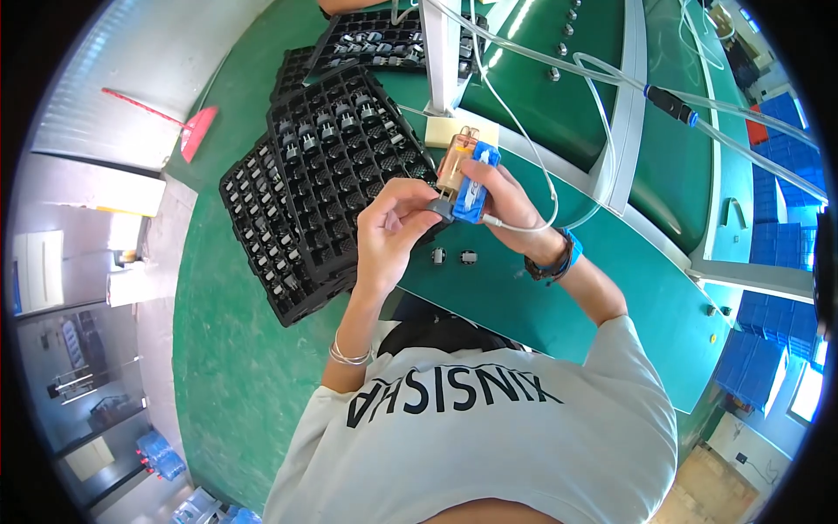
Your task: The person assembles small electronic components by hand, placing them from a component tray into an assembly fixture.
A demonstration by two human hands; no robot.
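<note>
My left hand (390,229) pinches a small dark grey part (442,209) between thumb and fingertips. Wrapped in my right hand (513,203) is a hand tool with a blue side (474,188) and an amber, cylinder-like body (453,166). A thin clear air hose (526,229) runs from beside its lower end. The tool's lower tip meets the grey part; whether the two are joined is hidden by my fingers. Below my hands, two small metal-and-dark parts (469,257) lie side by side on the green tabletop (541,293).
Black compartment trays (336,179) overlap to the left, several pockets holding small parts. Another filled tray (367,44) sits farther back. A white post (441,61) and looping clear hoses (602,131) stand close beyond my hands. Blue crates (755,349) are stacked at far right.
</note>
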